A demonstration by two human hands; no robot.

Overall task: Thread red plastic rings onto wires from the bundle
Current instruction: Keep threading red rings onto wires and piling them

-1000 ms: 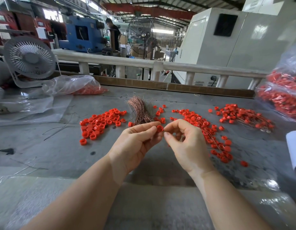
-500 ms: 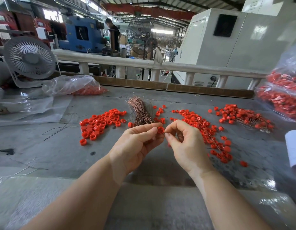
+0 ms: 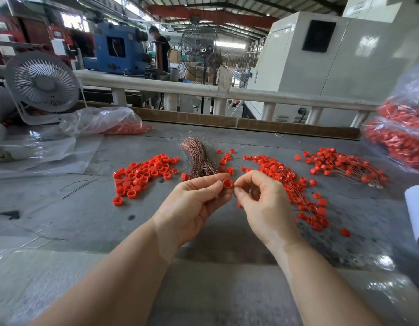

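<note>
Head camera is giving me both hands meeting above the middle of the grey table. My left hand is pinching a single red ring between thumb and forefinger, the ring's open side facing me. My right hand is sitting just beside it, thumb and forefinger tips pressed together right at the ring's edge, the other fingers curling loosely; I am taking it to be pinching a wire, but the strand itself is too thin for me to make out.

Just beyond the left hand, the copper wire bundle is lying on the table, fanning out at its far end. A pile of loose red rings is lying to the left of the bundle. To the right, a long scatter of rings with wires through them is trailing past the right hand, and a further threaded heap is lying beyond that.

A clear bag of red parts is sitting at the right edge, another plastic bag at the far left near a small white fan.
</note>
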